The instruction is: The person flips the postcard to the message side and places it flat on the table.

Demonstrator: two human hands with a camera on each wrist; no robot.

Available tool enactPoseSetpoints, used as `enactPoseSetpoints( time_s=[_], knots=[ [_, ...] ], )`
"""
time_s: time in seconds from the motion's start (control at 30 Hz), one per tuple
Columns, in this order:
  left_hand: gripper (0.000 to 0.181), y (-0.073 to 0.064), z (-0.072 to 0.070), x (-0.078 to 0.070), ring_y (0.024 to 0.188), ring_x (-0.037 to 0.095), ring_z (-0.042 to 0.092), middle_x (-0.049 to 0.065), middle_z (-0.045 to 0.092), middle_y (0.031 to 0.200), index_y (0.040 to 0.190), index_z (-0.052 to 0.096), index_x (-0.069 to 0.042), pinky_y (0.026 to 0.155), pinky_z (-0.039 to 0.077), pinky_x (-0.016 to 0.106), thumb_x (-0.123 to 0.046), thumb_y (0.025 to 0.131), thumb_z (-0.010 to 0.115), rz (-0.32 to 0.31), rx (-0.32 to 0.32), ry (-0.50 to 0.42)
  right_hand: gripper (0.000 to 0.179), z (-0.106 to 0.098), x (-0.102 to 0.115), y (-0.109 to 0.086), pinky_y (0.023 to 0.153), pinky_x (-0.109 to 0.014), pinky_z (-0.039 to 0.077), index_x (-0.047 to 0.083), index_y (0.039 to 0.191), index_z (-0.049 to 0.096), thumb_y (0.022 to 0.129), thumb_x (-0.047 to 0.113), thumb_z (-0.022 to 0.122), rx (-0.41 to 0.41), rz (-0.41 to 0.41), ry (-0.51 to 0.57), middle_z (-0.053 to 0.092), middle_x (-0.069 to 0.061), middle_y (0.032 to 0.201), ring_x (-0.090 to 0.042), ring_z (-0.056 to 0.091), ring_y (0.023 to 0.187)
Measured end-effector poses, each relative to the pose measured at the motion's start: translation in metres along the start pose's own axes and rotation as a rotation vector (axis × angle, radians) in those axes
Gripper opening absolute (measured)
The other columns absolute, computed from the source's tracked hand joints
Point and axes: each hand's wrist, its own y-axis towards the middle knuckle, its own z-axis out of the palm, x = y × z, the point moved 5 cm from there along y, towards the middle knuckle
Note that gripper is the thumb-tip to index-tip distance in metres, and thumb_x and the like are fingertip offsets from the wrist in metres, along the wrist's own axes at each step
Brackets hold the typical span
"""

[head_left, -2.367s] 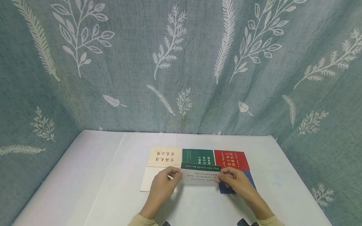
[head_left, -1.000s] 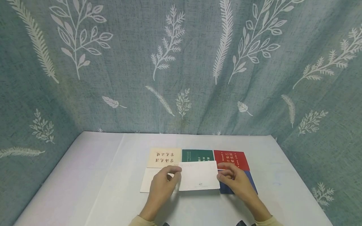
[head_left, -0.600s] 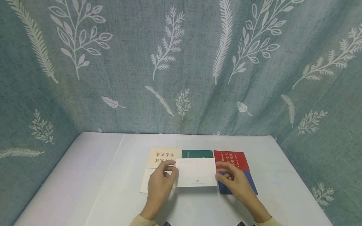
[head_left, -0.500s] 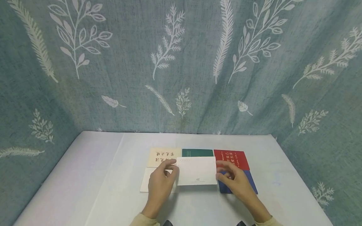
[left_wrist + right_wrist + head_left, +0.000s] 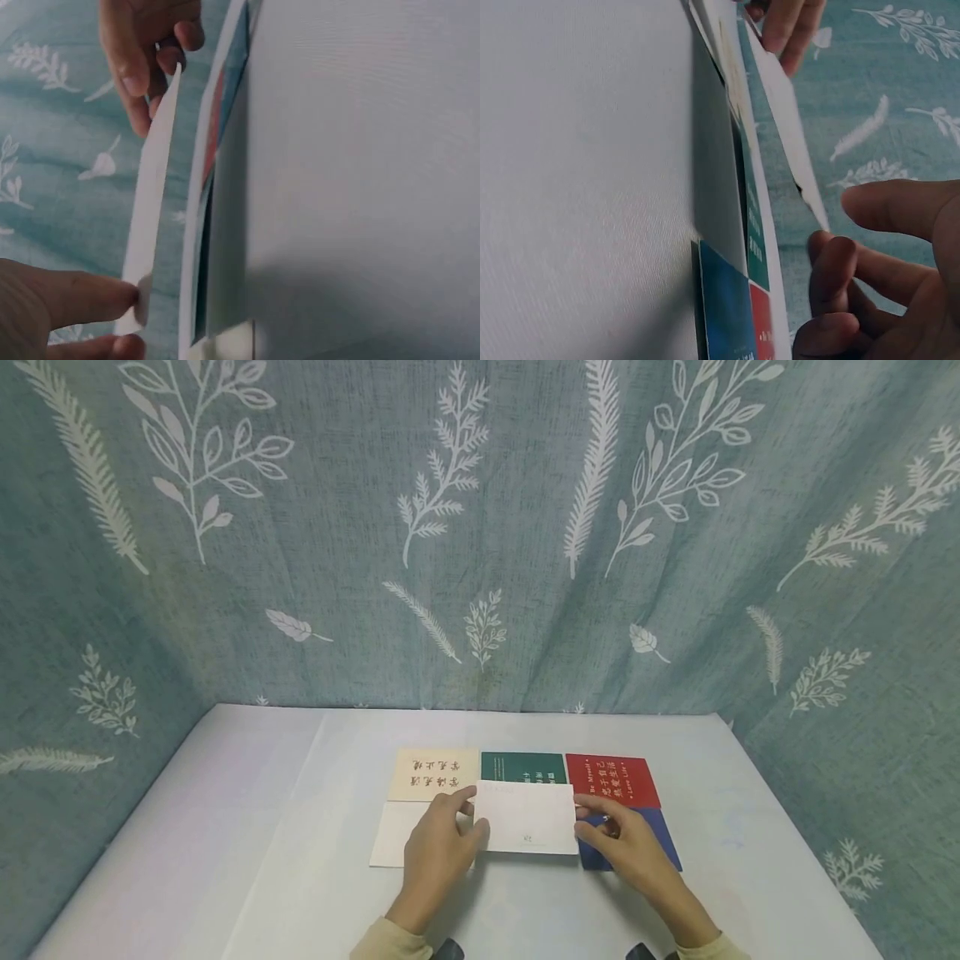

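My left hand (image 5: pixel 438 847) pinches a white postcard (image 5: pixel 525 818) at its left end, thumb (image 5: pixel 101 298) across the face and fingers behind. Held above the table, the postcard shows its pale back with a small printed mark near the lower edge. At its other end is my right hand (image 5: pixel 626 839), fingers loosely bent. In the right wrist view the card's end meets a fingertip there, while the thumb (image 5: pixel 870 206) stands apart from it. Behind the postcard lie a cream card (image 5: pixel 431 764), a partly covered green card (image 5: pixel 517 766) and a red card (image 5: pixel 626 781).
A blue card (image 5: pixel 663 839) lies below the red one, partly under my right hand. Below the cream card is a plain off-white card (image 5: pixel 386 839), partly covered by my left hand. The white table (image 5: pixel 285 827) ends at a patterned teal curtain (image 5: pixel 337 527).
The postcard has turned from its printed side with a green strip to its pale back. Most recently my left thumb has shifted onto its face, and the card has moved slightly right.
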Motion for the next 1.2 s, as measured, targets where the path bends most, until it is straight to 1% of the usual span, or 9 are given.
enactPoseSetpoints(
  time_s=[0.13,0.2,0.37,0.53,0.67,0.8,1.0,1.2],
  knots=[
    [0.042,-0.002,0.004,-0.002,0.065,0.007,0.05,-0.003,0.066,0.091,0.121,0.072,-0.009,0.056,0.042,0.027,-0.019,0.08,0.078,0.032,0.031,0.087,0.042,0.001,-0.002,0.0,0.062,-0.027,0.048,0.015,0.13,0.069,0.089,0.019,0.077,0.014,0.021,-0.078,0.069,0.002,0.107,-0.016,0.057,0.08],
    [0.042,-0.003,0.006,-0.003,0.068,0.008,0.051,-0.003,0.063,0.087,0.119,0.073,-0.008,0.058,0.043,0.027,-0.02,0.079,0.078,0.037,0.056,0.12,0.042,0.002,-0.003,0.0,0.061,-0.028,0.048,0.015,0.13,0.069,0.089,0.019,0.078,0.022,0.027,-0.123,0.069,0.003,0.105,-0.016,0.057,0.08],
    [0.043,-0.003,0.01,-0.003,0.061,0.01,0.045,-0.003,0.056,0.078,0.118,0.073,-0.004,0.052,0.038,0.027,-0.019,0.078,0.077,0.032,0.119,0.155,0.04,0.007,-0.005,0.001,0.057,-0.029,0.048,0.013,0.128,0.07,0.089,0.02,0.077,0.037,0.036,-0.195,0.066,0.003,0.098,-0.015,0.055,0.075],
    [0.043,-0.003,0.014,-0.002,0.06,0.01,0.045,-0.004,0.055,0.077,0.117,0.073,-0.002,0.051,0.039,0.027,-0.017,0.077,0.077,0.034,0.134,0.164,0.036,0.008,-0.005,0.002,0.057,-0.03,0.046,0.01,0.126,0.071,0.091,0.021,0.074,0.056,0.025,-0.238,0.062,0.003,0.092,-0.015,0.053,0.076],
    [0.044,-0.003,0.016,-0.001,0.062,0.01,0.047,-0.003,0.057,0.078,0.117,0.072,-0.002,0.053,0.04,0.027,-0.017,0.076,0.077,0.027,0.143,0.167,0.035,0.008,-0.007,0.003,0.061,-0.03,0.046,0.01,0.125,0.071,0.092,0.021,0.073,0.064,0.027,-0.253,0.062,0.003,0.091,-0.015,0.053,0.078],
    [0.043,-0.004,0.017,-0.001,0.062,0.01,0.048,-0.002,0.058,0.078,0.116,0.072,-0.001,0.053,0.041,0.027,-0.017,0.077,0.078,0.019,0.148,0.172,0.034,0.008,-0.009,0.003,0.063,-0.03,0.046,0.009,0.124,0.072,0.092,0.021,0.074,0.07,0.038,-0.246,0.063,0.003,0.093,-0.016,0.053,0.079],
    [0.04,-0.005,0.015,-0.002,0.061,0.012,0.046,-0.003,0.054,0.077,0.113,0.073,-0.003,0.053,0.039,0.029,-0.017,0.076,0.076,0.01,0.145,0.177,0.035,0.008,-0.009,0.004,0.064,-0.031,0.046,0.009,0.123,0.072,0.091,0.023,0.074,0.079,0.031,-0.243,0.066,0.003,0.096,-0.015,0.053,0.08],
    [0.03,-0.004,0.015,-0.001,0.059,0.012,0.045,-0.001,0.055,0.077,0.103,0.074,-0.005,0.051,0.039,0.029,-0.018,0.077,0.077,0.012,0.145,0.179,0.036,0.009,-0.01,0.006,0.062,-0.031,0.046,0.008,0.123,0.072,0.091,0.025,0.074,0.084,0.025,-0.233,0.065,0.002,0.095,-0.015,0.052,0.079]
  ],
)
